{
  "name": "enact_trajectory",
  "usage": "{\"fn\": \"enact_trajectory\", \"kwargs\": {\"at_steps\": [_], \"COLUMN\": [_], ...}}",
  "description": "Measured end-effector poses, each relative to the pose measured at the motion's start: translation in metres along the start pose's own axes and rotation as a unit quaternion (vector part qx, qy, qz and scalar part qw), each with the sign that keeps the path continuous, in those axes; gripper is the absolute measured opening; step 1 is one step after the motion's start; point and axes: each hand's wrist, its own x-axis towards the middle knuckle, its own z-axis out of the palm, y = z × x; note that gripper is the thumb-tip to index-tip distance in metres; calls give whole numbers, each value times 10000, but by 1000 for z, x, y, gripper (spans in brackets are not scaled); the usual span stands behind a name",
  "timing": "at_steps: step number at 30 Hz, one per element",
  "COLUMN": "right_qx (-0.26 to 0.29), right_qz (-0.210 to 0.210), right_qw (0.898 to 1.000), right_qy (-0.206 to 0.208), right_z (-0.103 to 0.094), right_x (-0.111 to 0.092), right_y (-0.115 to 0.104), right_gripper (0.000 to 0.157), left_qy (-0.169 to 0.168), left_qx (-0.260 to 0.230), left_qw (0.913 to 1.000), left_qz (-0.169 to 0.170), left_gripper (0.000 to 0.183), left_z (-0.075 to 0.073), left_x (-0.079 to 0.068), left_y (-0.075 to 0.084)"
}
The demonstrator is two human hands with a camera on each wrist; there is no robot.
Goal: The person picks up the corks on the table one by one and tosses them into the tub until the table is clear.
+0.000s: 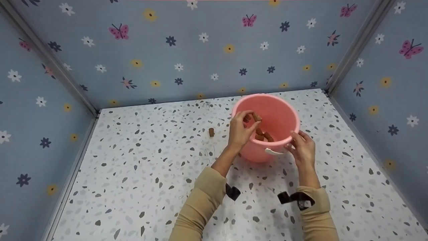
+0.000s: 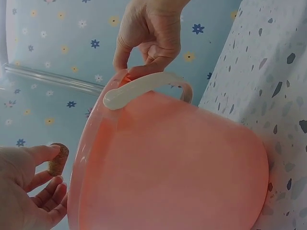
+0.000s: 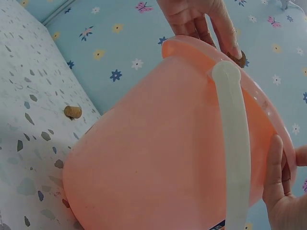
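My left hand (image 1: 239, 130) pinches a brown cork (image 1: 256, 116) between thumb and fingers, above the mouth of a pink bucket (image 1: 281, 117). The left wrist view shows the same cork (image 2: 58, 160) beside the bucket's rim. With thumb and fingers, my right hand (image 1: 303, 149) grips the rim on the near right side. Several corks (image 1: 268, 136) lie inside the bucket. More brown shows behind my left fingers, partly hidden. One cork (image 1: 211, 132) stands apart on the speckled table, left of the bucket; it appears in the right wrist view too.
The bucket's white handle (image 1: 274, 152) hangs down its near side. A white speckled table (image 1: 140, 174) lies beneath. Blue panels with flowers and butterflies (image 1: 214, 47) enclose the back and both sides, joined by grey metal strips.
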Motion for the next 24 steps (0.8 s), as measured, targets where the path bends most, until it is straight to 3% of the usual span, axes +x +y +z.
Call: {"fn": "enact_trajectory", "kwargs": {"at_steps": [6, 8, 12, 15, 22, 24], "right_qx": [-63, 23, 234, 345, -170, -84], "right_qz": [155, 306, 673, 670, 211, 76], "right_qw": [9999, 9994, 9971, 9967, 9995, 9999], "right_qy": [-35, -130, -251, -295, -132, -83], "right_z": [2, 8, 40, 47, 6, 1], "right_x": [-4, -13, -58, -68, -13, -5], "right_y": [-6, -17, -65, -75, -15, -6], "right_gripper": [57, 54, 47, 44, 58, 58], "left_qy": [-169, -225, -277, -234, 109, 217], "left_qx": [142, 192, 334, 448, 375, 419], "left_qw": [9994, 9991, 9987, 9982, 9985, 9982], "left_qz": [-256, -301, -278, -336, -391, -357], "left_gripper": [30, 31, 32, 38, 41, 40], "left_z": [3, 4, 6, 7, 7, 6], "left_x": [8, 10, 13, 13, 12, 12], "left_y": [-1, -1, -2, -3, -5, -4]}}
